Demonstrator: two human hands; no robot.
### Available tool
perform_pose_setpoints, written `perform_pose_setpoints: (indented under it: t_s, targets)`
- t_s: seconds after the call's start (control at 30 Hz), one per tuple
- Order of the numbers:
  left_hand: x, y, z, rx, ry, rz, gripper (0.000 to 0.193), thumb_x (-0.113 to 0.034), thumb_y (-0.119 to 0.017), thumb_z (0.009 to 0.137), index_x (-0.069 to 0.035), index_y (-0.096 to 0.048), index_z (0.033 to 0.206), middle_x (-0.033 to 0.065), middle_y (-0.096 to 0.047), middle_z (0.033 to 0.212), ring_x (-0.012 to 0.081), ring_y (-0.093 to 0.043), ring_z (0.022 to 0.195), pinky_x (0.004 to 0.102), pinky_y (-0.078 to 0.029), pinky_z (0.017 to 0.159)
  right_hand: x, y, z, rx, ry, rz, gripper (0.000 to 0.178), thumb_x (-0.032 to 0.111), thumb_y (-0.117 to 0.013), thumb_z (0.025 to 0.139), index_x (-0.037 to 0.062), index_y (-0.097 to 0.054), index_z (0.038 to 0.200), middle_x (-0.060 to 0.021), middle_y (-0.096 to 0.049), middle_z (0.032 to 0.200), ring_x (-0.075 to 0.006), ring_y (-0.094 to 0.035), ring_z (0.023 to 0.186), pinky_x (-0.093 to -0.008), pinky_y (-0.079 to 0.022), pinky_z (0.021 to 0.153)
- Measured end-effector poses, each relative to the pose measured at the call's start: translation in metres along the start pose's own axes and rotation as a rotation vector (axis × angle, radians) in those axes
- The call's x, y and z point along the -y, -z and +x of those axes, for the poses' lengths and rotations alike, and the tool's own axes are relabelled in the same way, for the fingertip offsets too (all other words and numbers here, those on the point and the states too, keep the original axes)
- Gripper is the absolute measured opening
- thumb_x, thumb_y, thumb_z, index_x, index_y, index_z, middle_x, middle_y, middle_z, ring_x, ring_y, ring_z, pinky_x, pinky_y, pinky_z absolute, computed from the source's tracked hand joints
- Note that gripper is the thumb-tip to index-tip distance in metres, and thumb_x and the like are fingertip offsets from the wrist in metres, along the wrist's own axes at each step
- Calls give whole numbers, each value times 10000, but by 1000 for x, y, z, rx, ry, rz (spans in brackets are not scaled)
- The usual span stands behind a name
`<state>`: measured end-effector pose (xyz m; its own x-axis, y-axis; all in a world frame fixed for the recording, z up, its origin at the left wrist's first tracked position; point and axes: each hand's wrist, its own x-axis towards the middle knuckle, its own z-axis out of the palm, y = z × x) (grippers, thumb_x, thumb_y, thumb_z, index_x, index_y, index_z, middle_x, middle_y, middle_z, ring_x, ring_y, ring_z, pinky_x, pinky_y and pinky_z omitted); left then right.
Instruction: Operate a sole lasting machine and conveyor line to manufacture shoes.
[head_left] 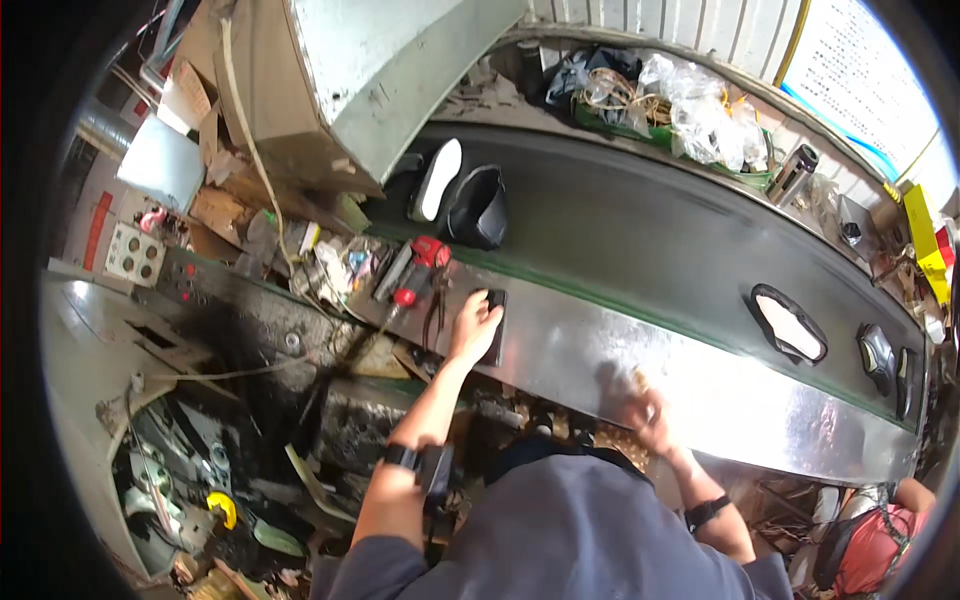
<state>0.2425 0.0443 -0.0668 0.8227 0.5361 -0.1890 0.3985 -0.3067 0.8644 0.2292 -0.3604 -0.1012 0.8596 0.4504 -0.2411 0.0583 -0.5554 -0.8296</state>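
1. The person's left hand [478, 326] is on a dark flat slab [496, 345] lying along the shiny metal worktop [570, 335], close to the front edge. The thumb lies over the slab; I can't tell whether the grip is clamped on it or just resting there.
2. Over to the person's right, the right hand [652, 422] is at the worktop's front edge, well apart from the left. It's a blur to me, fingers bent, so I can't say if its grip is together or around something small.
3. Just left of the left hand I see a dark slim tool [435, 318], and beyond that a red power tool [428, 253] lying near the worktop's left end.
4. Behind the worktop runs a wide dark belt [620, 230]. At its left end stand a white-soled shoe [438, 180] tilted on its side and, just beside it, a black hollow shoe piece [478, 208].
5. Farther right on the belt lies a black shoe with a pale face [788, 322], then two dark shoes [876, 358] near the end.
6. Across the belt, clear plastic bags [705, 110] are heaped in a green tray [662, 137].
7. At the lower right there's another person in a red top [878, 550], partly cut off from my sight.
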Motion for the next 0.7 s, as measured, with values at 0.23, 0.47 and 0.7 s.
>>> perform_pose_setpoints:
  t_s: [0.23,0.47,0.7]
  targets:
    - [-51,-52,181,-406,-443,467,398,-102,-722,762,-74,-670,1156,160,-651,1215,347,-584,1177,435,-464,991,0,29,-6,-376,-132,582,468,-25,-582,922,4,-510,1384,-155,-718,1046,-196,-708,865,-324,-583,798]
    - [-164,-85,146,1048,-409,3,356,-266,-781,833,-9,-728,1075,105,-762,900,144,-723,865,299,-558,818,68,45,26,-556,-468,1125,664,219,-623,981,129,-262,1531,-174,-620,1264,-290,-622,1099,-510,-549,913]
    - [-46,-11,349,-92,-237,819,546,-295,-767,747,2,-632,1185,234,-658,1118,414,-612,1089,470,-486,964,68,42,36,-594,-593,1339,312,287,-644,938,244,-526,1224,8,-606,1091,-187,-581,1055,-592,-430,985]
